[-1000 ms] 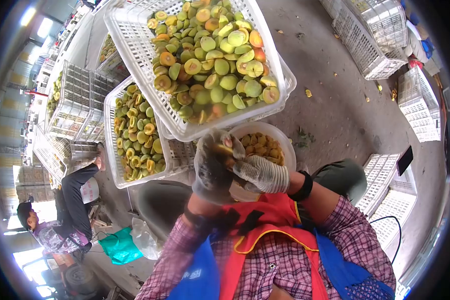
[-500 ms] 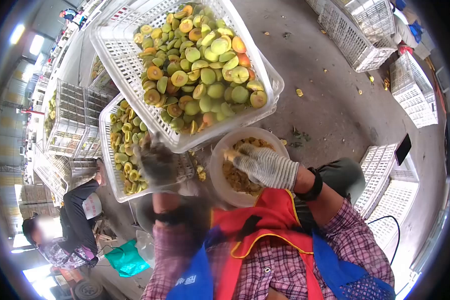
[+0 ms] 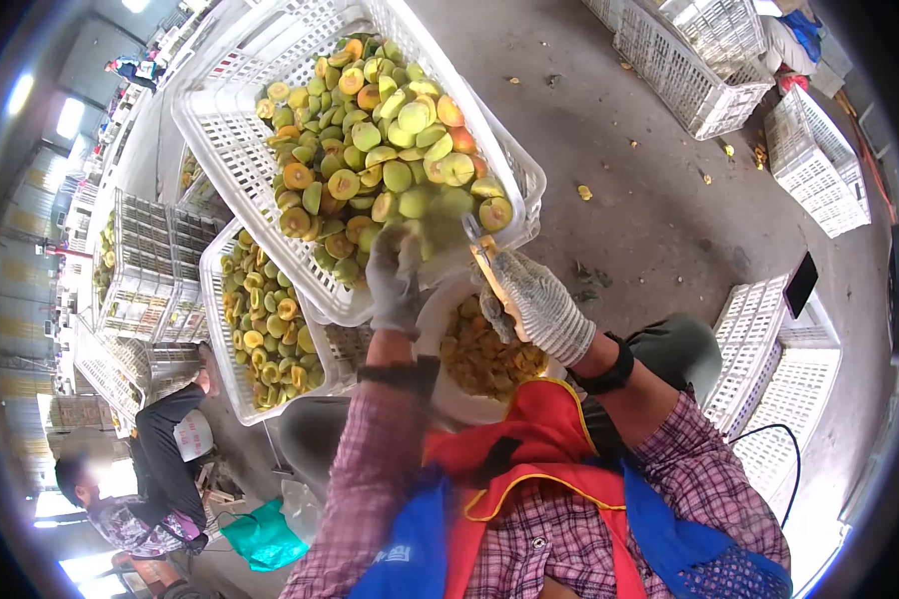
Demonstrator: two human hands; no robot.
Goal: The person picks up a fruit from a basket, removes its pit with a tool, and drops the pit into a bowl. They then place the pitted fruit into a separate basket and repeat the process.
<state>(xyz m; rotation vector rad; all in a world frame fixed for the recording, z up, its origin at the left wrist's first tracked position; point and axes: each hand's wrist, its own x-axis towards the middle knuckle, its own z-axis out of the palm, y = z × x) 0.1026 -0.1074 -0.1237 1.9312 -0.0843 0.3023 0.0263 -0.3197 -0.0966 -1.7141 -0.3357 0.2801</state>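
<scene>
My left hand (image 3: 397, 280), in a grey glove, is at the near edge of the upper white crate (image 3: 305, 262), against the halved green and orange fruit (image 3: 397, 178). Its fingers are curled, and what they hold, if anything, is hidden. In a striped glove, my right hand (image 3: 541, 304) grips a tool with wooden handles (image 3: 499, 283) and a metal head, tilted up toward the crate corner. Below it stands a round white tub (image 3: 456, 399) of yellow-brown pieces (image 3: 489, 354). A lower crate (image 3: 232, 374) at the left holds more halved fruit (image 3: 268, 324).
Stacked white crates stand at the left (image 3: 150, 265), upper right (image 3: 704, 100) and right (image 3: 744, 359). A dark flat device (image 3: 800, 286) rests by the right crates. Another person (image 3: 135, 514) sits at the lower left near a green bag (image 3: 264, 537). Scraps dot the floor (image 3: 609, 230).
My left hand has moved from above the lower crate up and right to the upper crate's fruit. My right hand has risen from the tub, and the wooden-handled tool now shows in it.
</scene>
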